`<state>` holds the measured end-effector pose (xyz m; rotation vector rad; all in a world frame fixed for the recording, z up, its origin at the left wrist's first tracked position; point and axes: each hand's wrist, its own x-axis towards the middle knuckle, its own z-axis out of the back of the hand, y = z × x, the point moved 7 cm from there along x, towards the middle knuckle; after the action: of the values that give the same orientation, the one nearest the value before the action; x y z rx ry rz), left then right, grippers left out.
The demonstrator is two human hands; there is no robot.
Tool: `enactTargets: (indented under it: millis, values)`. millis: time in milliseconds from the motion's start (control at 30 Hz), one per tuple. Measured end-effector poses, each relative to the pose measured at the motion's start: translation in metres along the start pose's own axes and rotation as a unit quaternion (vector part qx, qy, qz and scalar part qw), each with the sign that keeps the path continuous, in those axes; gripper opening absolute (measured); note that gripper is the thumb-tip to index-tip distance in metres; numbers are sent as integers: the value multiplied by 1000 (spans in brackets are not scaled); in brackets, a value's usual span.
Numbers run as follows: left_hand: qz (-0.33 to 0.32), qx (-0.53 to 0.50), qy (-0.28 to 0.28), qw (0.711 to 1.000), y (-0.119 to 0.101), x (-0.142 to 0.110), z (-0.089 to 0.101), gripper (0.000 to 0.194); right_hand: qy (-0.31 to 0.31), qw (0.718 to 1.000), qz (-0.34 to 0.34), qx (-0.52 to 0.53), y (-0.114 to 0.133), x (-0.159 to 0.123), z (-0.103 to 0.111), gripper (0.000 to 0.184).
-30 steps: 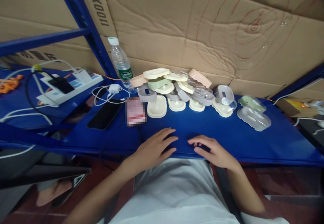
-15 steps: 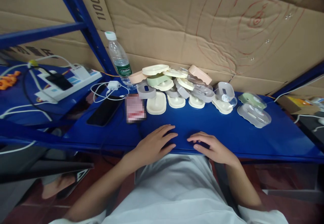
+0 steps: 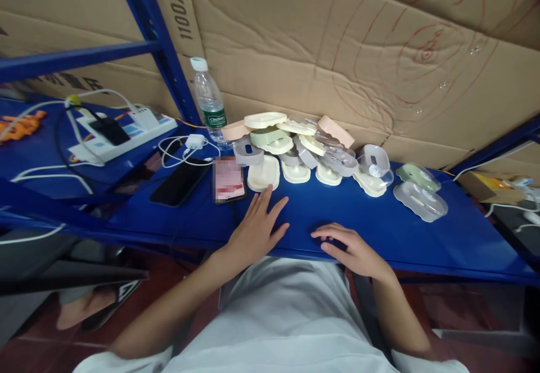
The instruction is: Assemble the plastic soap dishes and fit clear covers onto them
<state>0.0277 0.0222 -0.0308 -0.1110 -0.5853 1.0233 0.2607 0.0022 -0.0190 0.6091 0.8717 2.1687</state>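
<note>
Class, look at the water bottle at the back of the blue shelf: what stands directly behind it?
Behind the water bottle stands brown cardboard; whatever lies behind that is hidden.

Bare shelf (image 3: 422, 238) before soap-dish pile (image 3: 304, 148).

I see a smooth, shiny blue metal surface (image 3: 379, 221), smooth plastic dishes (image 3: 264, 173), a clear plastic bottle (image 3: 210, 103), and rough brown cardboard (image 3: 337, 52).

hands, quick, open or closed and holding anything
left hand: open, fingers spread, empty, fingertips near a cream case.
right hand: open, loosely curled, empty, resting on the blue shelf.
</note>
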Motion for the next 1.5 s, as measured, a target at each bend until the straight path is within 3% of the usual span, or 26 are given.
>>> enactTargets:
  millis: [233,367,433,500,567,667,800,900,1067,1167,1233,1300,1367,1500]
  values:
    - [26,35,-19,999,7,1,-11,62,4,1000,2,-9,1,-1,-2,30]
    - [11,39,-18,999,2,3,-5,52,-12,999,19,-33,4,3,3,27]
    - [-26,32,-6,999,-6,2,1,44,-43,996,43,-73,10,9,13,24]
    - [-104,-6,28,994,-19,-2,4,39,-65,987,64,-131,18,19,21,24]
    - [-176,-56,53,981,-30,-8,7,42,-49,977,79,-190,25,32,21,27]
    - [-174,-74,28,982,-31,-10,10,47,-5,956,114,-272,35,54,13,29]
    - [-105,-25,14,994,-22,-4,6,37,-26,928,128,-349,45,96,13,31]
    - [-118,-12,54,991,-25,-3,1,33,-37,924,129,-357,53,148,10,32]
    - [-148,-11,58,987,-27,-5,3,32,-18,916,123,-381,56,241,-23,30]
    - [-153,-17,61,986,-27,-6,4,32,9,911,93,-402,48,270,-42,48]
    - [-152,-21,61,986,-27,-6,4,32,24,909,88,-407,45,274,-46,49]
    - [-153,-22,58,986,-27,-6,5,33,25,913,88,-398,43,269,-41,33]
    - [-157,-20,53,986,-28,-7,6,33,13,922,98,-374,42,258,-28,26]
    - [-185,-15,60,981,-31,-9,6,38,-7,936,168,-308,44,218,2,34]
